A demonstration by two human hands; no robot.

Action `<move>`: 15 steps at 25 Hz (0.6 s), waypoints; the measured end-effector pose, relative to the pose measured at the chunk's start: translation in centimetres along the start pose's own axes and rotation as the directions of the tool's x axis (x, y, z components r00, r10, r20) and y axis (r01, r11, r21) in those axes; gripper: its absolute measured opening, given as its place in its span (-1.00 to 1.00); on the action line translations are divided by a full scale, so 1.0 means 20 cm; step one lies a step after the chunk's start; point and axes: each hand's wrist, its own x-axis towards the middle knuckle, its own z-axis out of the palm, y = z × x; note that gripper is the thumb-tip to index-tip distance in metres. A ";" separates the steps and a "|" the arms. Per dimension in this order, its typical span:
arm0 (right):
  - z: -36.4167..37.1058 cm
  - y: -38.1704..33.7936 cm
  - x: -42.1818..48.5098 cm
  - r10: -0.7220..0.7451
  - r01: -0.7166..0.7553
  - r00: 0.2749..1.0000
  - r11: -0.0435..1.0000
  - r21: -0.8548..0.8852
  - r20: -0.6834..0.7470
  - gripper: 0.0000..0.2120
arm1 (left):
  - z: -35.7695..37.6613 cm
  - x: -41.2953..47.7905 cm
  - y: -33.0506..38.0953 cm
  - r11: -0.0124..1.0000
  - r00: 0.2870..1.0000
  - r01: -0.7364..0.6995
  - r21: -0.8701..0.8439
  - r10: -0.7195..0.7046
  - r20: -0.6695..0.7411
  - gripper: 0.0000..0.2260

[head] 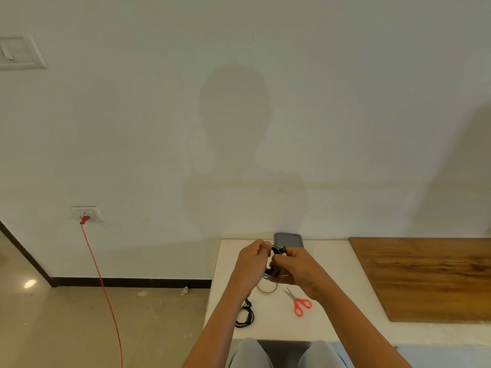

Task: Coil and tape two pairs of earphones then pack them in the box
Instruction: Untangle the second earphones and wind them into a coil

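Both my hands are raised over the white table (332, 309) and hold a black pair of earphones (277, 250) between them. My left hand (253, 261) grips one side of the cord with curled fingers. My right hand (295, 266) pinches the other side, and loops of cord stick out below it. A second black pair of earphones (245, 316) lies coiled on the table by my left forearm. A grey box (291, 239) stands at the table's far edge against the wall, partly hidden by my hands. A clear tape roll (267, 288) lies under my hands.
Red-handled scissors (299, 302) lie on the table right of the tape roll. A wooden board (425, 277) covers the right side. A red cable (103, 282) runs from a wall socket (87, 213) down across the floor on the left. My knees show below the table's near edge.
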 end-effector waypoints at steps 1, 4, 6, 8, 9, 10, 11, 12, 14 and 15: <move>0.00 0.00 0.00 0.000 0.000 1.000 0.999 0.038 0.006 -0.93 | 0.00 0.01 0.00 0.991 0.999 0.047 -0.122 -0.045 0.015 -0.76; -0.01 -0.01 0.00 -0.053 0.051 0.998 0.998 0.041 0.039 -0.94 | -0.01 0.02 -0.01 0.852 0.984 0.176 -0.493 -0.135 0.118 -0.75; -0.02 -0.01 0.00 -0.076 0.075 0.995 0.997 0.027 0.066 -0.92 | -0.01 0.02 -0.01 0.710 0.973 0.232 -0.665 -0.172 0.155 -0.76; -0.02 0.00 0.01 -0.051 0.047 0.996 0.997 0.060 0.067 -0.91 | 0.00 0.03 -0.03 0.655 0.967 0.253 -0.712 -0.194 0.166 -0.76; -0.02 0.01 0.02 -0.019 0.012 0.998 0.994 0.112 0.066 -0.90 | 0.00 0.03 -0.04 0.649 0.964 0.263 -0.714 -0.202 0.172 -0.75; -0.02 0.02 0.02 0.021 -0.033 0.997 0.984 0.174 0.072 -0.89 | 0.01 0.03 -0.05 0.638 0.961 0.275 -0.719 -0.215 0.176 -0.75; -0.03 0.03 0.03 0.065 -0.080 0.995 0.971 0.226 0.075 -0.87 | 0.02 0.03 -0.06 0.620 0.957 0.284 -0.731 -0.231 0.176 -0.75; -0.04 0.04 0.04 0.109 -0.127 0.991 0.957 0.262 0.082 -0.86 | 0.03 0.04 -0.07 0.607 0.954 0.289 -0.741 -0.244 0.172 -0.75; -0.04 0.05 0.04 0.182 -0.216 0.974 0.920 0.326 0.134 -0.85 | 0.04 0.04 -0.08 0.605 0.951 0.291 -0.741 -0.266 0.156 -0.77; -0.04 0.06 0.05 0.201 -0.254 0.963 0.897 0.362 0.177 -0.84 | 0.04 0.05 -0.08 0.614 0.951 0.288 -0.735 -0.273 0.145 -0.77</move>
